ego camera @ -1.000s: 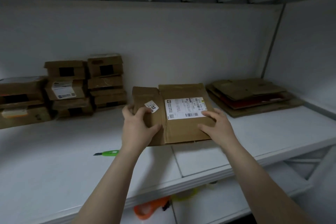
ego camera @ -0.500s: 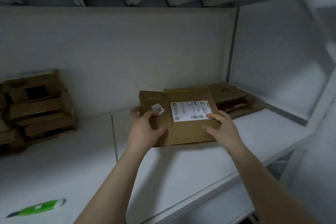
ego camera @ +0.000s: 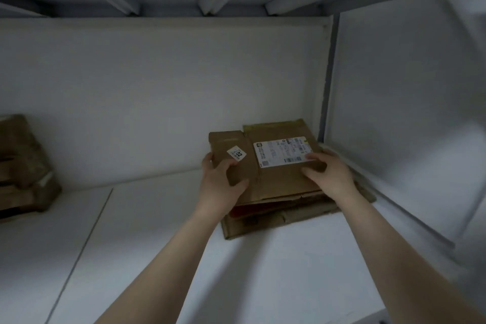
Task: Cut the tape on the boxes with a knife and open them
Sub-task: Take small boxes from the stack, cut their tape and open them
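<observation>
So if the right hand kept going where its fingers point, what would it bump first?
The right hand holds the flattened box, fingers pointing up-left. It would slide over the white label first; beyond that probably the back wall, though depth is unclear.

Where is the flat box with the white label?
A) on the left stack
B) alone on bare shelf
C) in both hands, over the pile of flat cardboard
C: the left hand and right hand grip the flat box over the pile of flat cardboard.
</observation>
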